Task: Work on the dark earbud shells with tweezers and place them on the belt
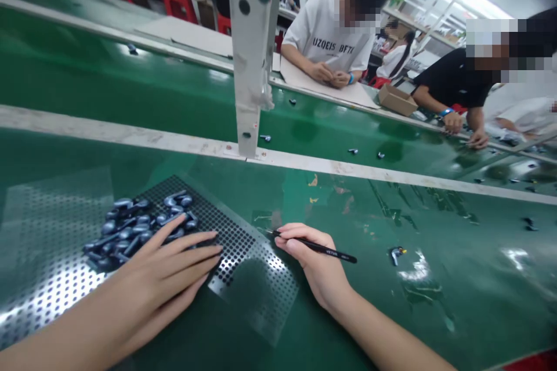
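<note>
My left hand [167, 269] lies flat, fingers stretched out, on a perforated metal tray [243, 255] on the green bench. Its fingertips rest next to a pile of several small dark blue-grey earbud-like parts [134, 226] heaped on the tray. My right hand [315, 261] is closed in a pinch round black tweezers [313, 246], whose tip points left toward the tray's right corner. A single small part [395, 254] lies on the bench to the right of that hand.
A white metal post [252, 52] rises from the pale rail behind the tray. Beyond it runs a green conveyor belt [130, 87] carrying scattered small parts. Across the belt sit other people at work, with cardboard sheets and a small cardboard box [397, 99].
</note>
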`<action>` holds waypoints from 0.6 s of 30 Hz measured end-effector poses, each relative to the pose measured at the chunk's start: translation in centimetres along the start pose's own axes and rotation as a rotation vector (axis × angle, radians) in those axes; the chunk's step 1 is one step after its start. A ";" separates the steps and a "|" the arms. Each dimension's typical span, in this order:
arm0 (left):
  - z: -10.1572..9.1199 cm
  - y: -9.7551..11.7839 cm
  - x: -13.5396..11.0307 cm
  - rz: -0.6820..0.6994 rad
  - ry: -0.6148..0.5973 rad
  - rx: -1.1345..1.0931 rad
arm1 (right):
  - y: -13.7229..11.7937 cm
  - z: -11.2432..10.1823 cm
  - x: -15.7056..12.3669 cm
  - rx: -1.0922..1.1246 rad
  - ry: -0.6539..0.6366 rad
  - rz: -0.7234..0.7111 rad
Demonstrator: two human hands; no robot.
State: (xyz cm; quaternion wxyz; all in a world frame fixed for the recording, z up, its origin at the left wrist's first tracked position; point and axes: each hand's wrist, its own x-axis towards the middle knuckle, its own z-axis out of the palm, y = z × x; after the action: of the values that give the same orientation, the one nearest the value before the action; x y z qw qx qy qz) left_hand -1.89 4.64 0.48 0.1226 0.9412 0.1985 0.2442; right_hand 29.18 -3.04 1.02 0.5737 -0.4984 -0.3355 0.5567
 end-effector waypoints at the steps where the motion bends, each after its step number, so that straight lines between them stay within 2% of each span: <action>1: -0.7 -1.3 0.7 -0.027 -0.003 0.010 | -0.1 -0.1 0.3 0.039 0.028 0.040; 3: -2.1 -4.5 3.0 -0.149 0.004 -0.035 | -0.3 -0.3 1.1 0.084 0.071 0.066; 4: -2.7 -6.3 4.7 -0.251 0.038 -0.085 | -0.4 -0.4 1.4 0.099 0.086 0.063; 5: -3.2 -8.1 6.7 -0.286 0.078 -0.091 | -0.5 -0.5 1.8 0.117 0.103 0.061; 8: -3.7 -12.9 13.0 -0.335 0.157 -0.108 | -0.7 -0.8 2.8 0.163 0.144 0.040; 10: -3.2 -14.8 16.6 -0.328 0.165 -0.159 | -0.5 -1.0 3.4 0.180 0.171 0.009; 13: -1.6 -15.5 19.7 -0.273 0.165 -0.271 | 0.1 -1.3 4.4 0.196 0.228 -0.048; 18: 0.8 -14.3 21.1 -0.229 0.261 -0.491 | 0.3 -1.8 5.8 0.210 0.263 -0.107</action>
State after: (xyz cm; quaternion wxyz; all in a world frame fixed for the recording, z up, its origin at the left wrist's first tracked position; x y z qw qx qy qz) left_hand 10.93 26.39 3.83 0.3466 0.8155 0.2527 0.3886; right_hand 31.66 2.24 -0.76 0.6902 -0.4856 -0.2237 0.4876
